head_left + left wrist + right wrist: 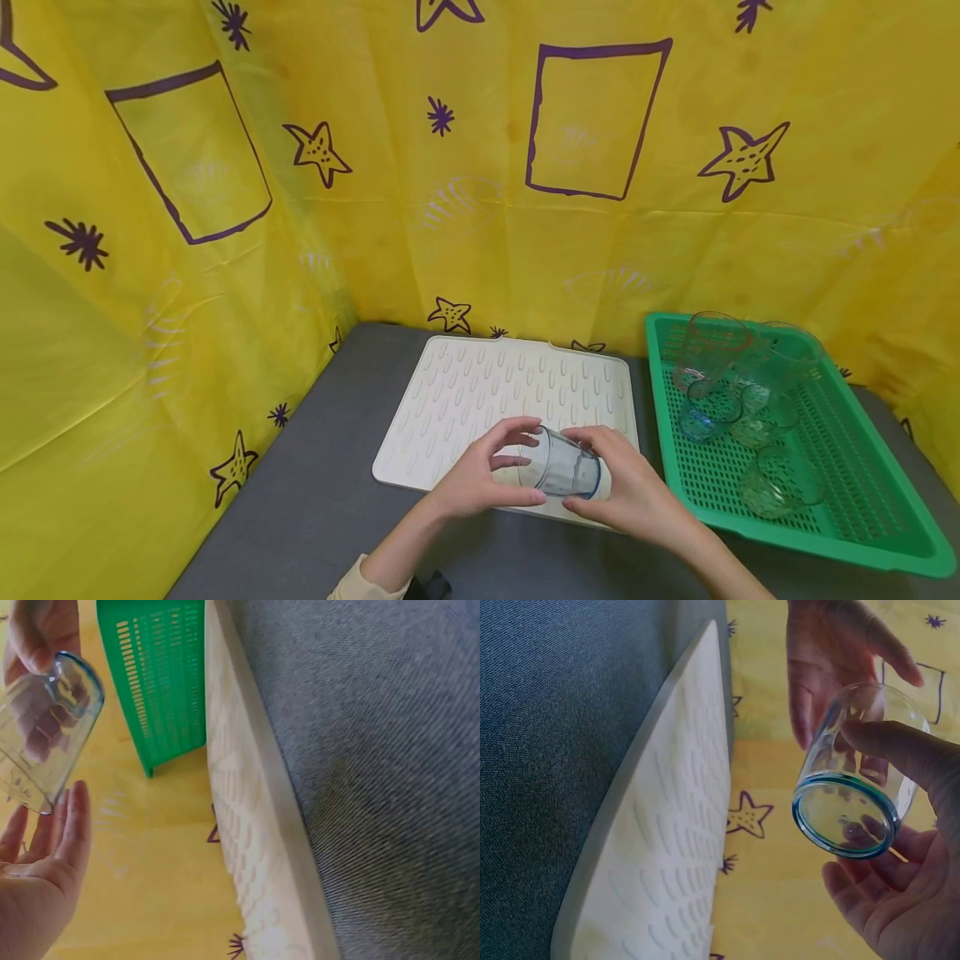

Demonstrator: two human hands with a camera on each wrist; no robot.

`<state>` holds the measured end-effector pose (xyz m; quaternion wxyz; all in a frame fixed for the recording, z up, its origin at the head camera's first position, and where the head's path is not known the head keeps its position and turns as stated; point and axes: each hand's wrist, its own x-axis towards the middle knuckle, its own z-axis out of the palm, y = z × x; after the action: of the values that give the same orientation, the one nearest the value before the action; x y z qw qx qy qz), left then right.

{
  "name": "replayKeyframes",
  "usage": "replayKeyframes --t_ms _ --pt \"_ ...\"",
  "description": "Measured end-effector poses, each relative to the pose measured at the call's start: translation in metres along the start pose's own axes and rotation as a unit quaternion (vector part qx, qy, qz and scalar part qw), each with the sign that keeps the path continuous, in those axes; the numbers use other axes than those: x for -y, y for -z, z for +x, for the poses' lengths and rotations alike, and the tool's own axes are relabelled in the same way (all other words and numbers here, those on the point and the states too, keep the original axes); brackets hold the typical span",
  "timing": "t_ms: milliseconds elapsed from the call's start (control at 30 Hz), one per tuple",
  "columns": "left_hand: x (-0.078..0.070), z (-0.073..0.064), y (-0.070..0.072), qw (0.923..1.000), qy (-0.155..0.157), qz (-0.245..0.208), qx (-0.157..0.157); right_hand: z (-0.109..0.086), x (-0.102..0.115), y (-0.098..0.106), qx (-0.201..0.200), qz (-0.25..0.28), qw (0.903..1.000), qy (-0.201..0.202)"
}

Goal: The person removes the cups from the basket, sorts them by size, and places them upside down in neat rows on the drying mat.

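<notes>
A clear drinking glass (562,463) with a bluish ring at one end is held tilted on its side above the front of a white ridged mat (517,375). My right hand (633,492) grips it near the bluish end, with the thumb along the wall in the right wrist view and the fingers beneath. Around the other end, my left hand (476,471) has its thumb and fingers spread apart; whether they touch the glass (855,772) I cannot tell. The left wrist view shows the left palm (41,892) facing up, fingers extended.
Right of the mat stands a green perforated basket (885,467) holding several glasses, among them a tall reddish one (712,346) and a short blue one (705,417). A grey tabletop (322,467) lies under everything. Yellow patterned cloth (480,250) hangs behind and at the left.
</notes>
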<state>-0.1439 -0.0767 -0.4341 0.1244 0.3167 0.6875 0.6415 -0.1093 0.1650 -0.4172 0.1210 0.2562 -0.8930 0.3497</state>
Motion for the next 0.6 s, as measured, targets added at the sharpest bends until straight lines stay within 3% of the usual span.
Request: replayKeyframes --t_ms 133,267,367,467,600 --pt "-0.0018 0.0 -0.0005 0.9983 0.019 0.054 -0.006 -0.0008 -0.0014 -0.0015 0.011 -0.002 0.9999 0.008" --pt "-0.0023 -0.0005 -0.0011 0.9979 0.025 0.058 -0.01 -0.0013 -0.0019 -0.0025 0.016 0.007 0.9998 0.008" --pt "-0.0013 -0.0008 -0.0007 0.9988 0.025 0.039 -0.012 -0.0018 -0.002 -0.0028 0.023 0.032 0.9992 -0.005" --pt "0.0001 -0.0004 0.0004 0.9997 0.02 -0.001 -0.014 -0.0017 -0.0024 -0.0037 0.028 0.096 0.9943 -0.036" --pt "0.0012 0.0009 0.002 0.9976 0.009 -0.066 -0.02 -0.0004 -0.0044 -0.0056 0.024 0.215 0.9726 -0.085"
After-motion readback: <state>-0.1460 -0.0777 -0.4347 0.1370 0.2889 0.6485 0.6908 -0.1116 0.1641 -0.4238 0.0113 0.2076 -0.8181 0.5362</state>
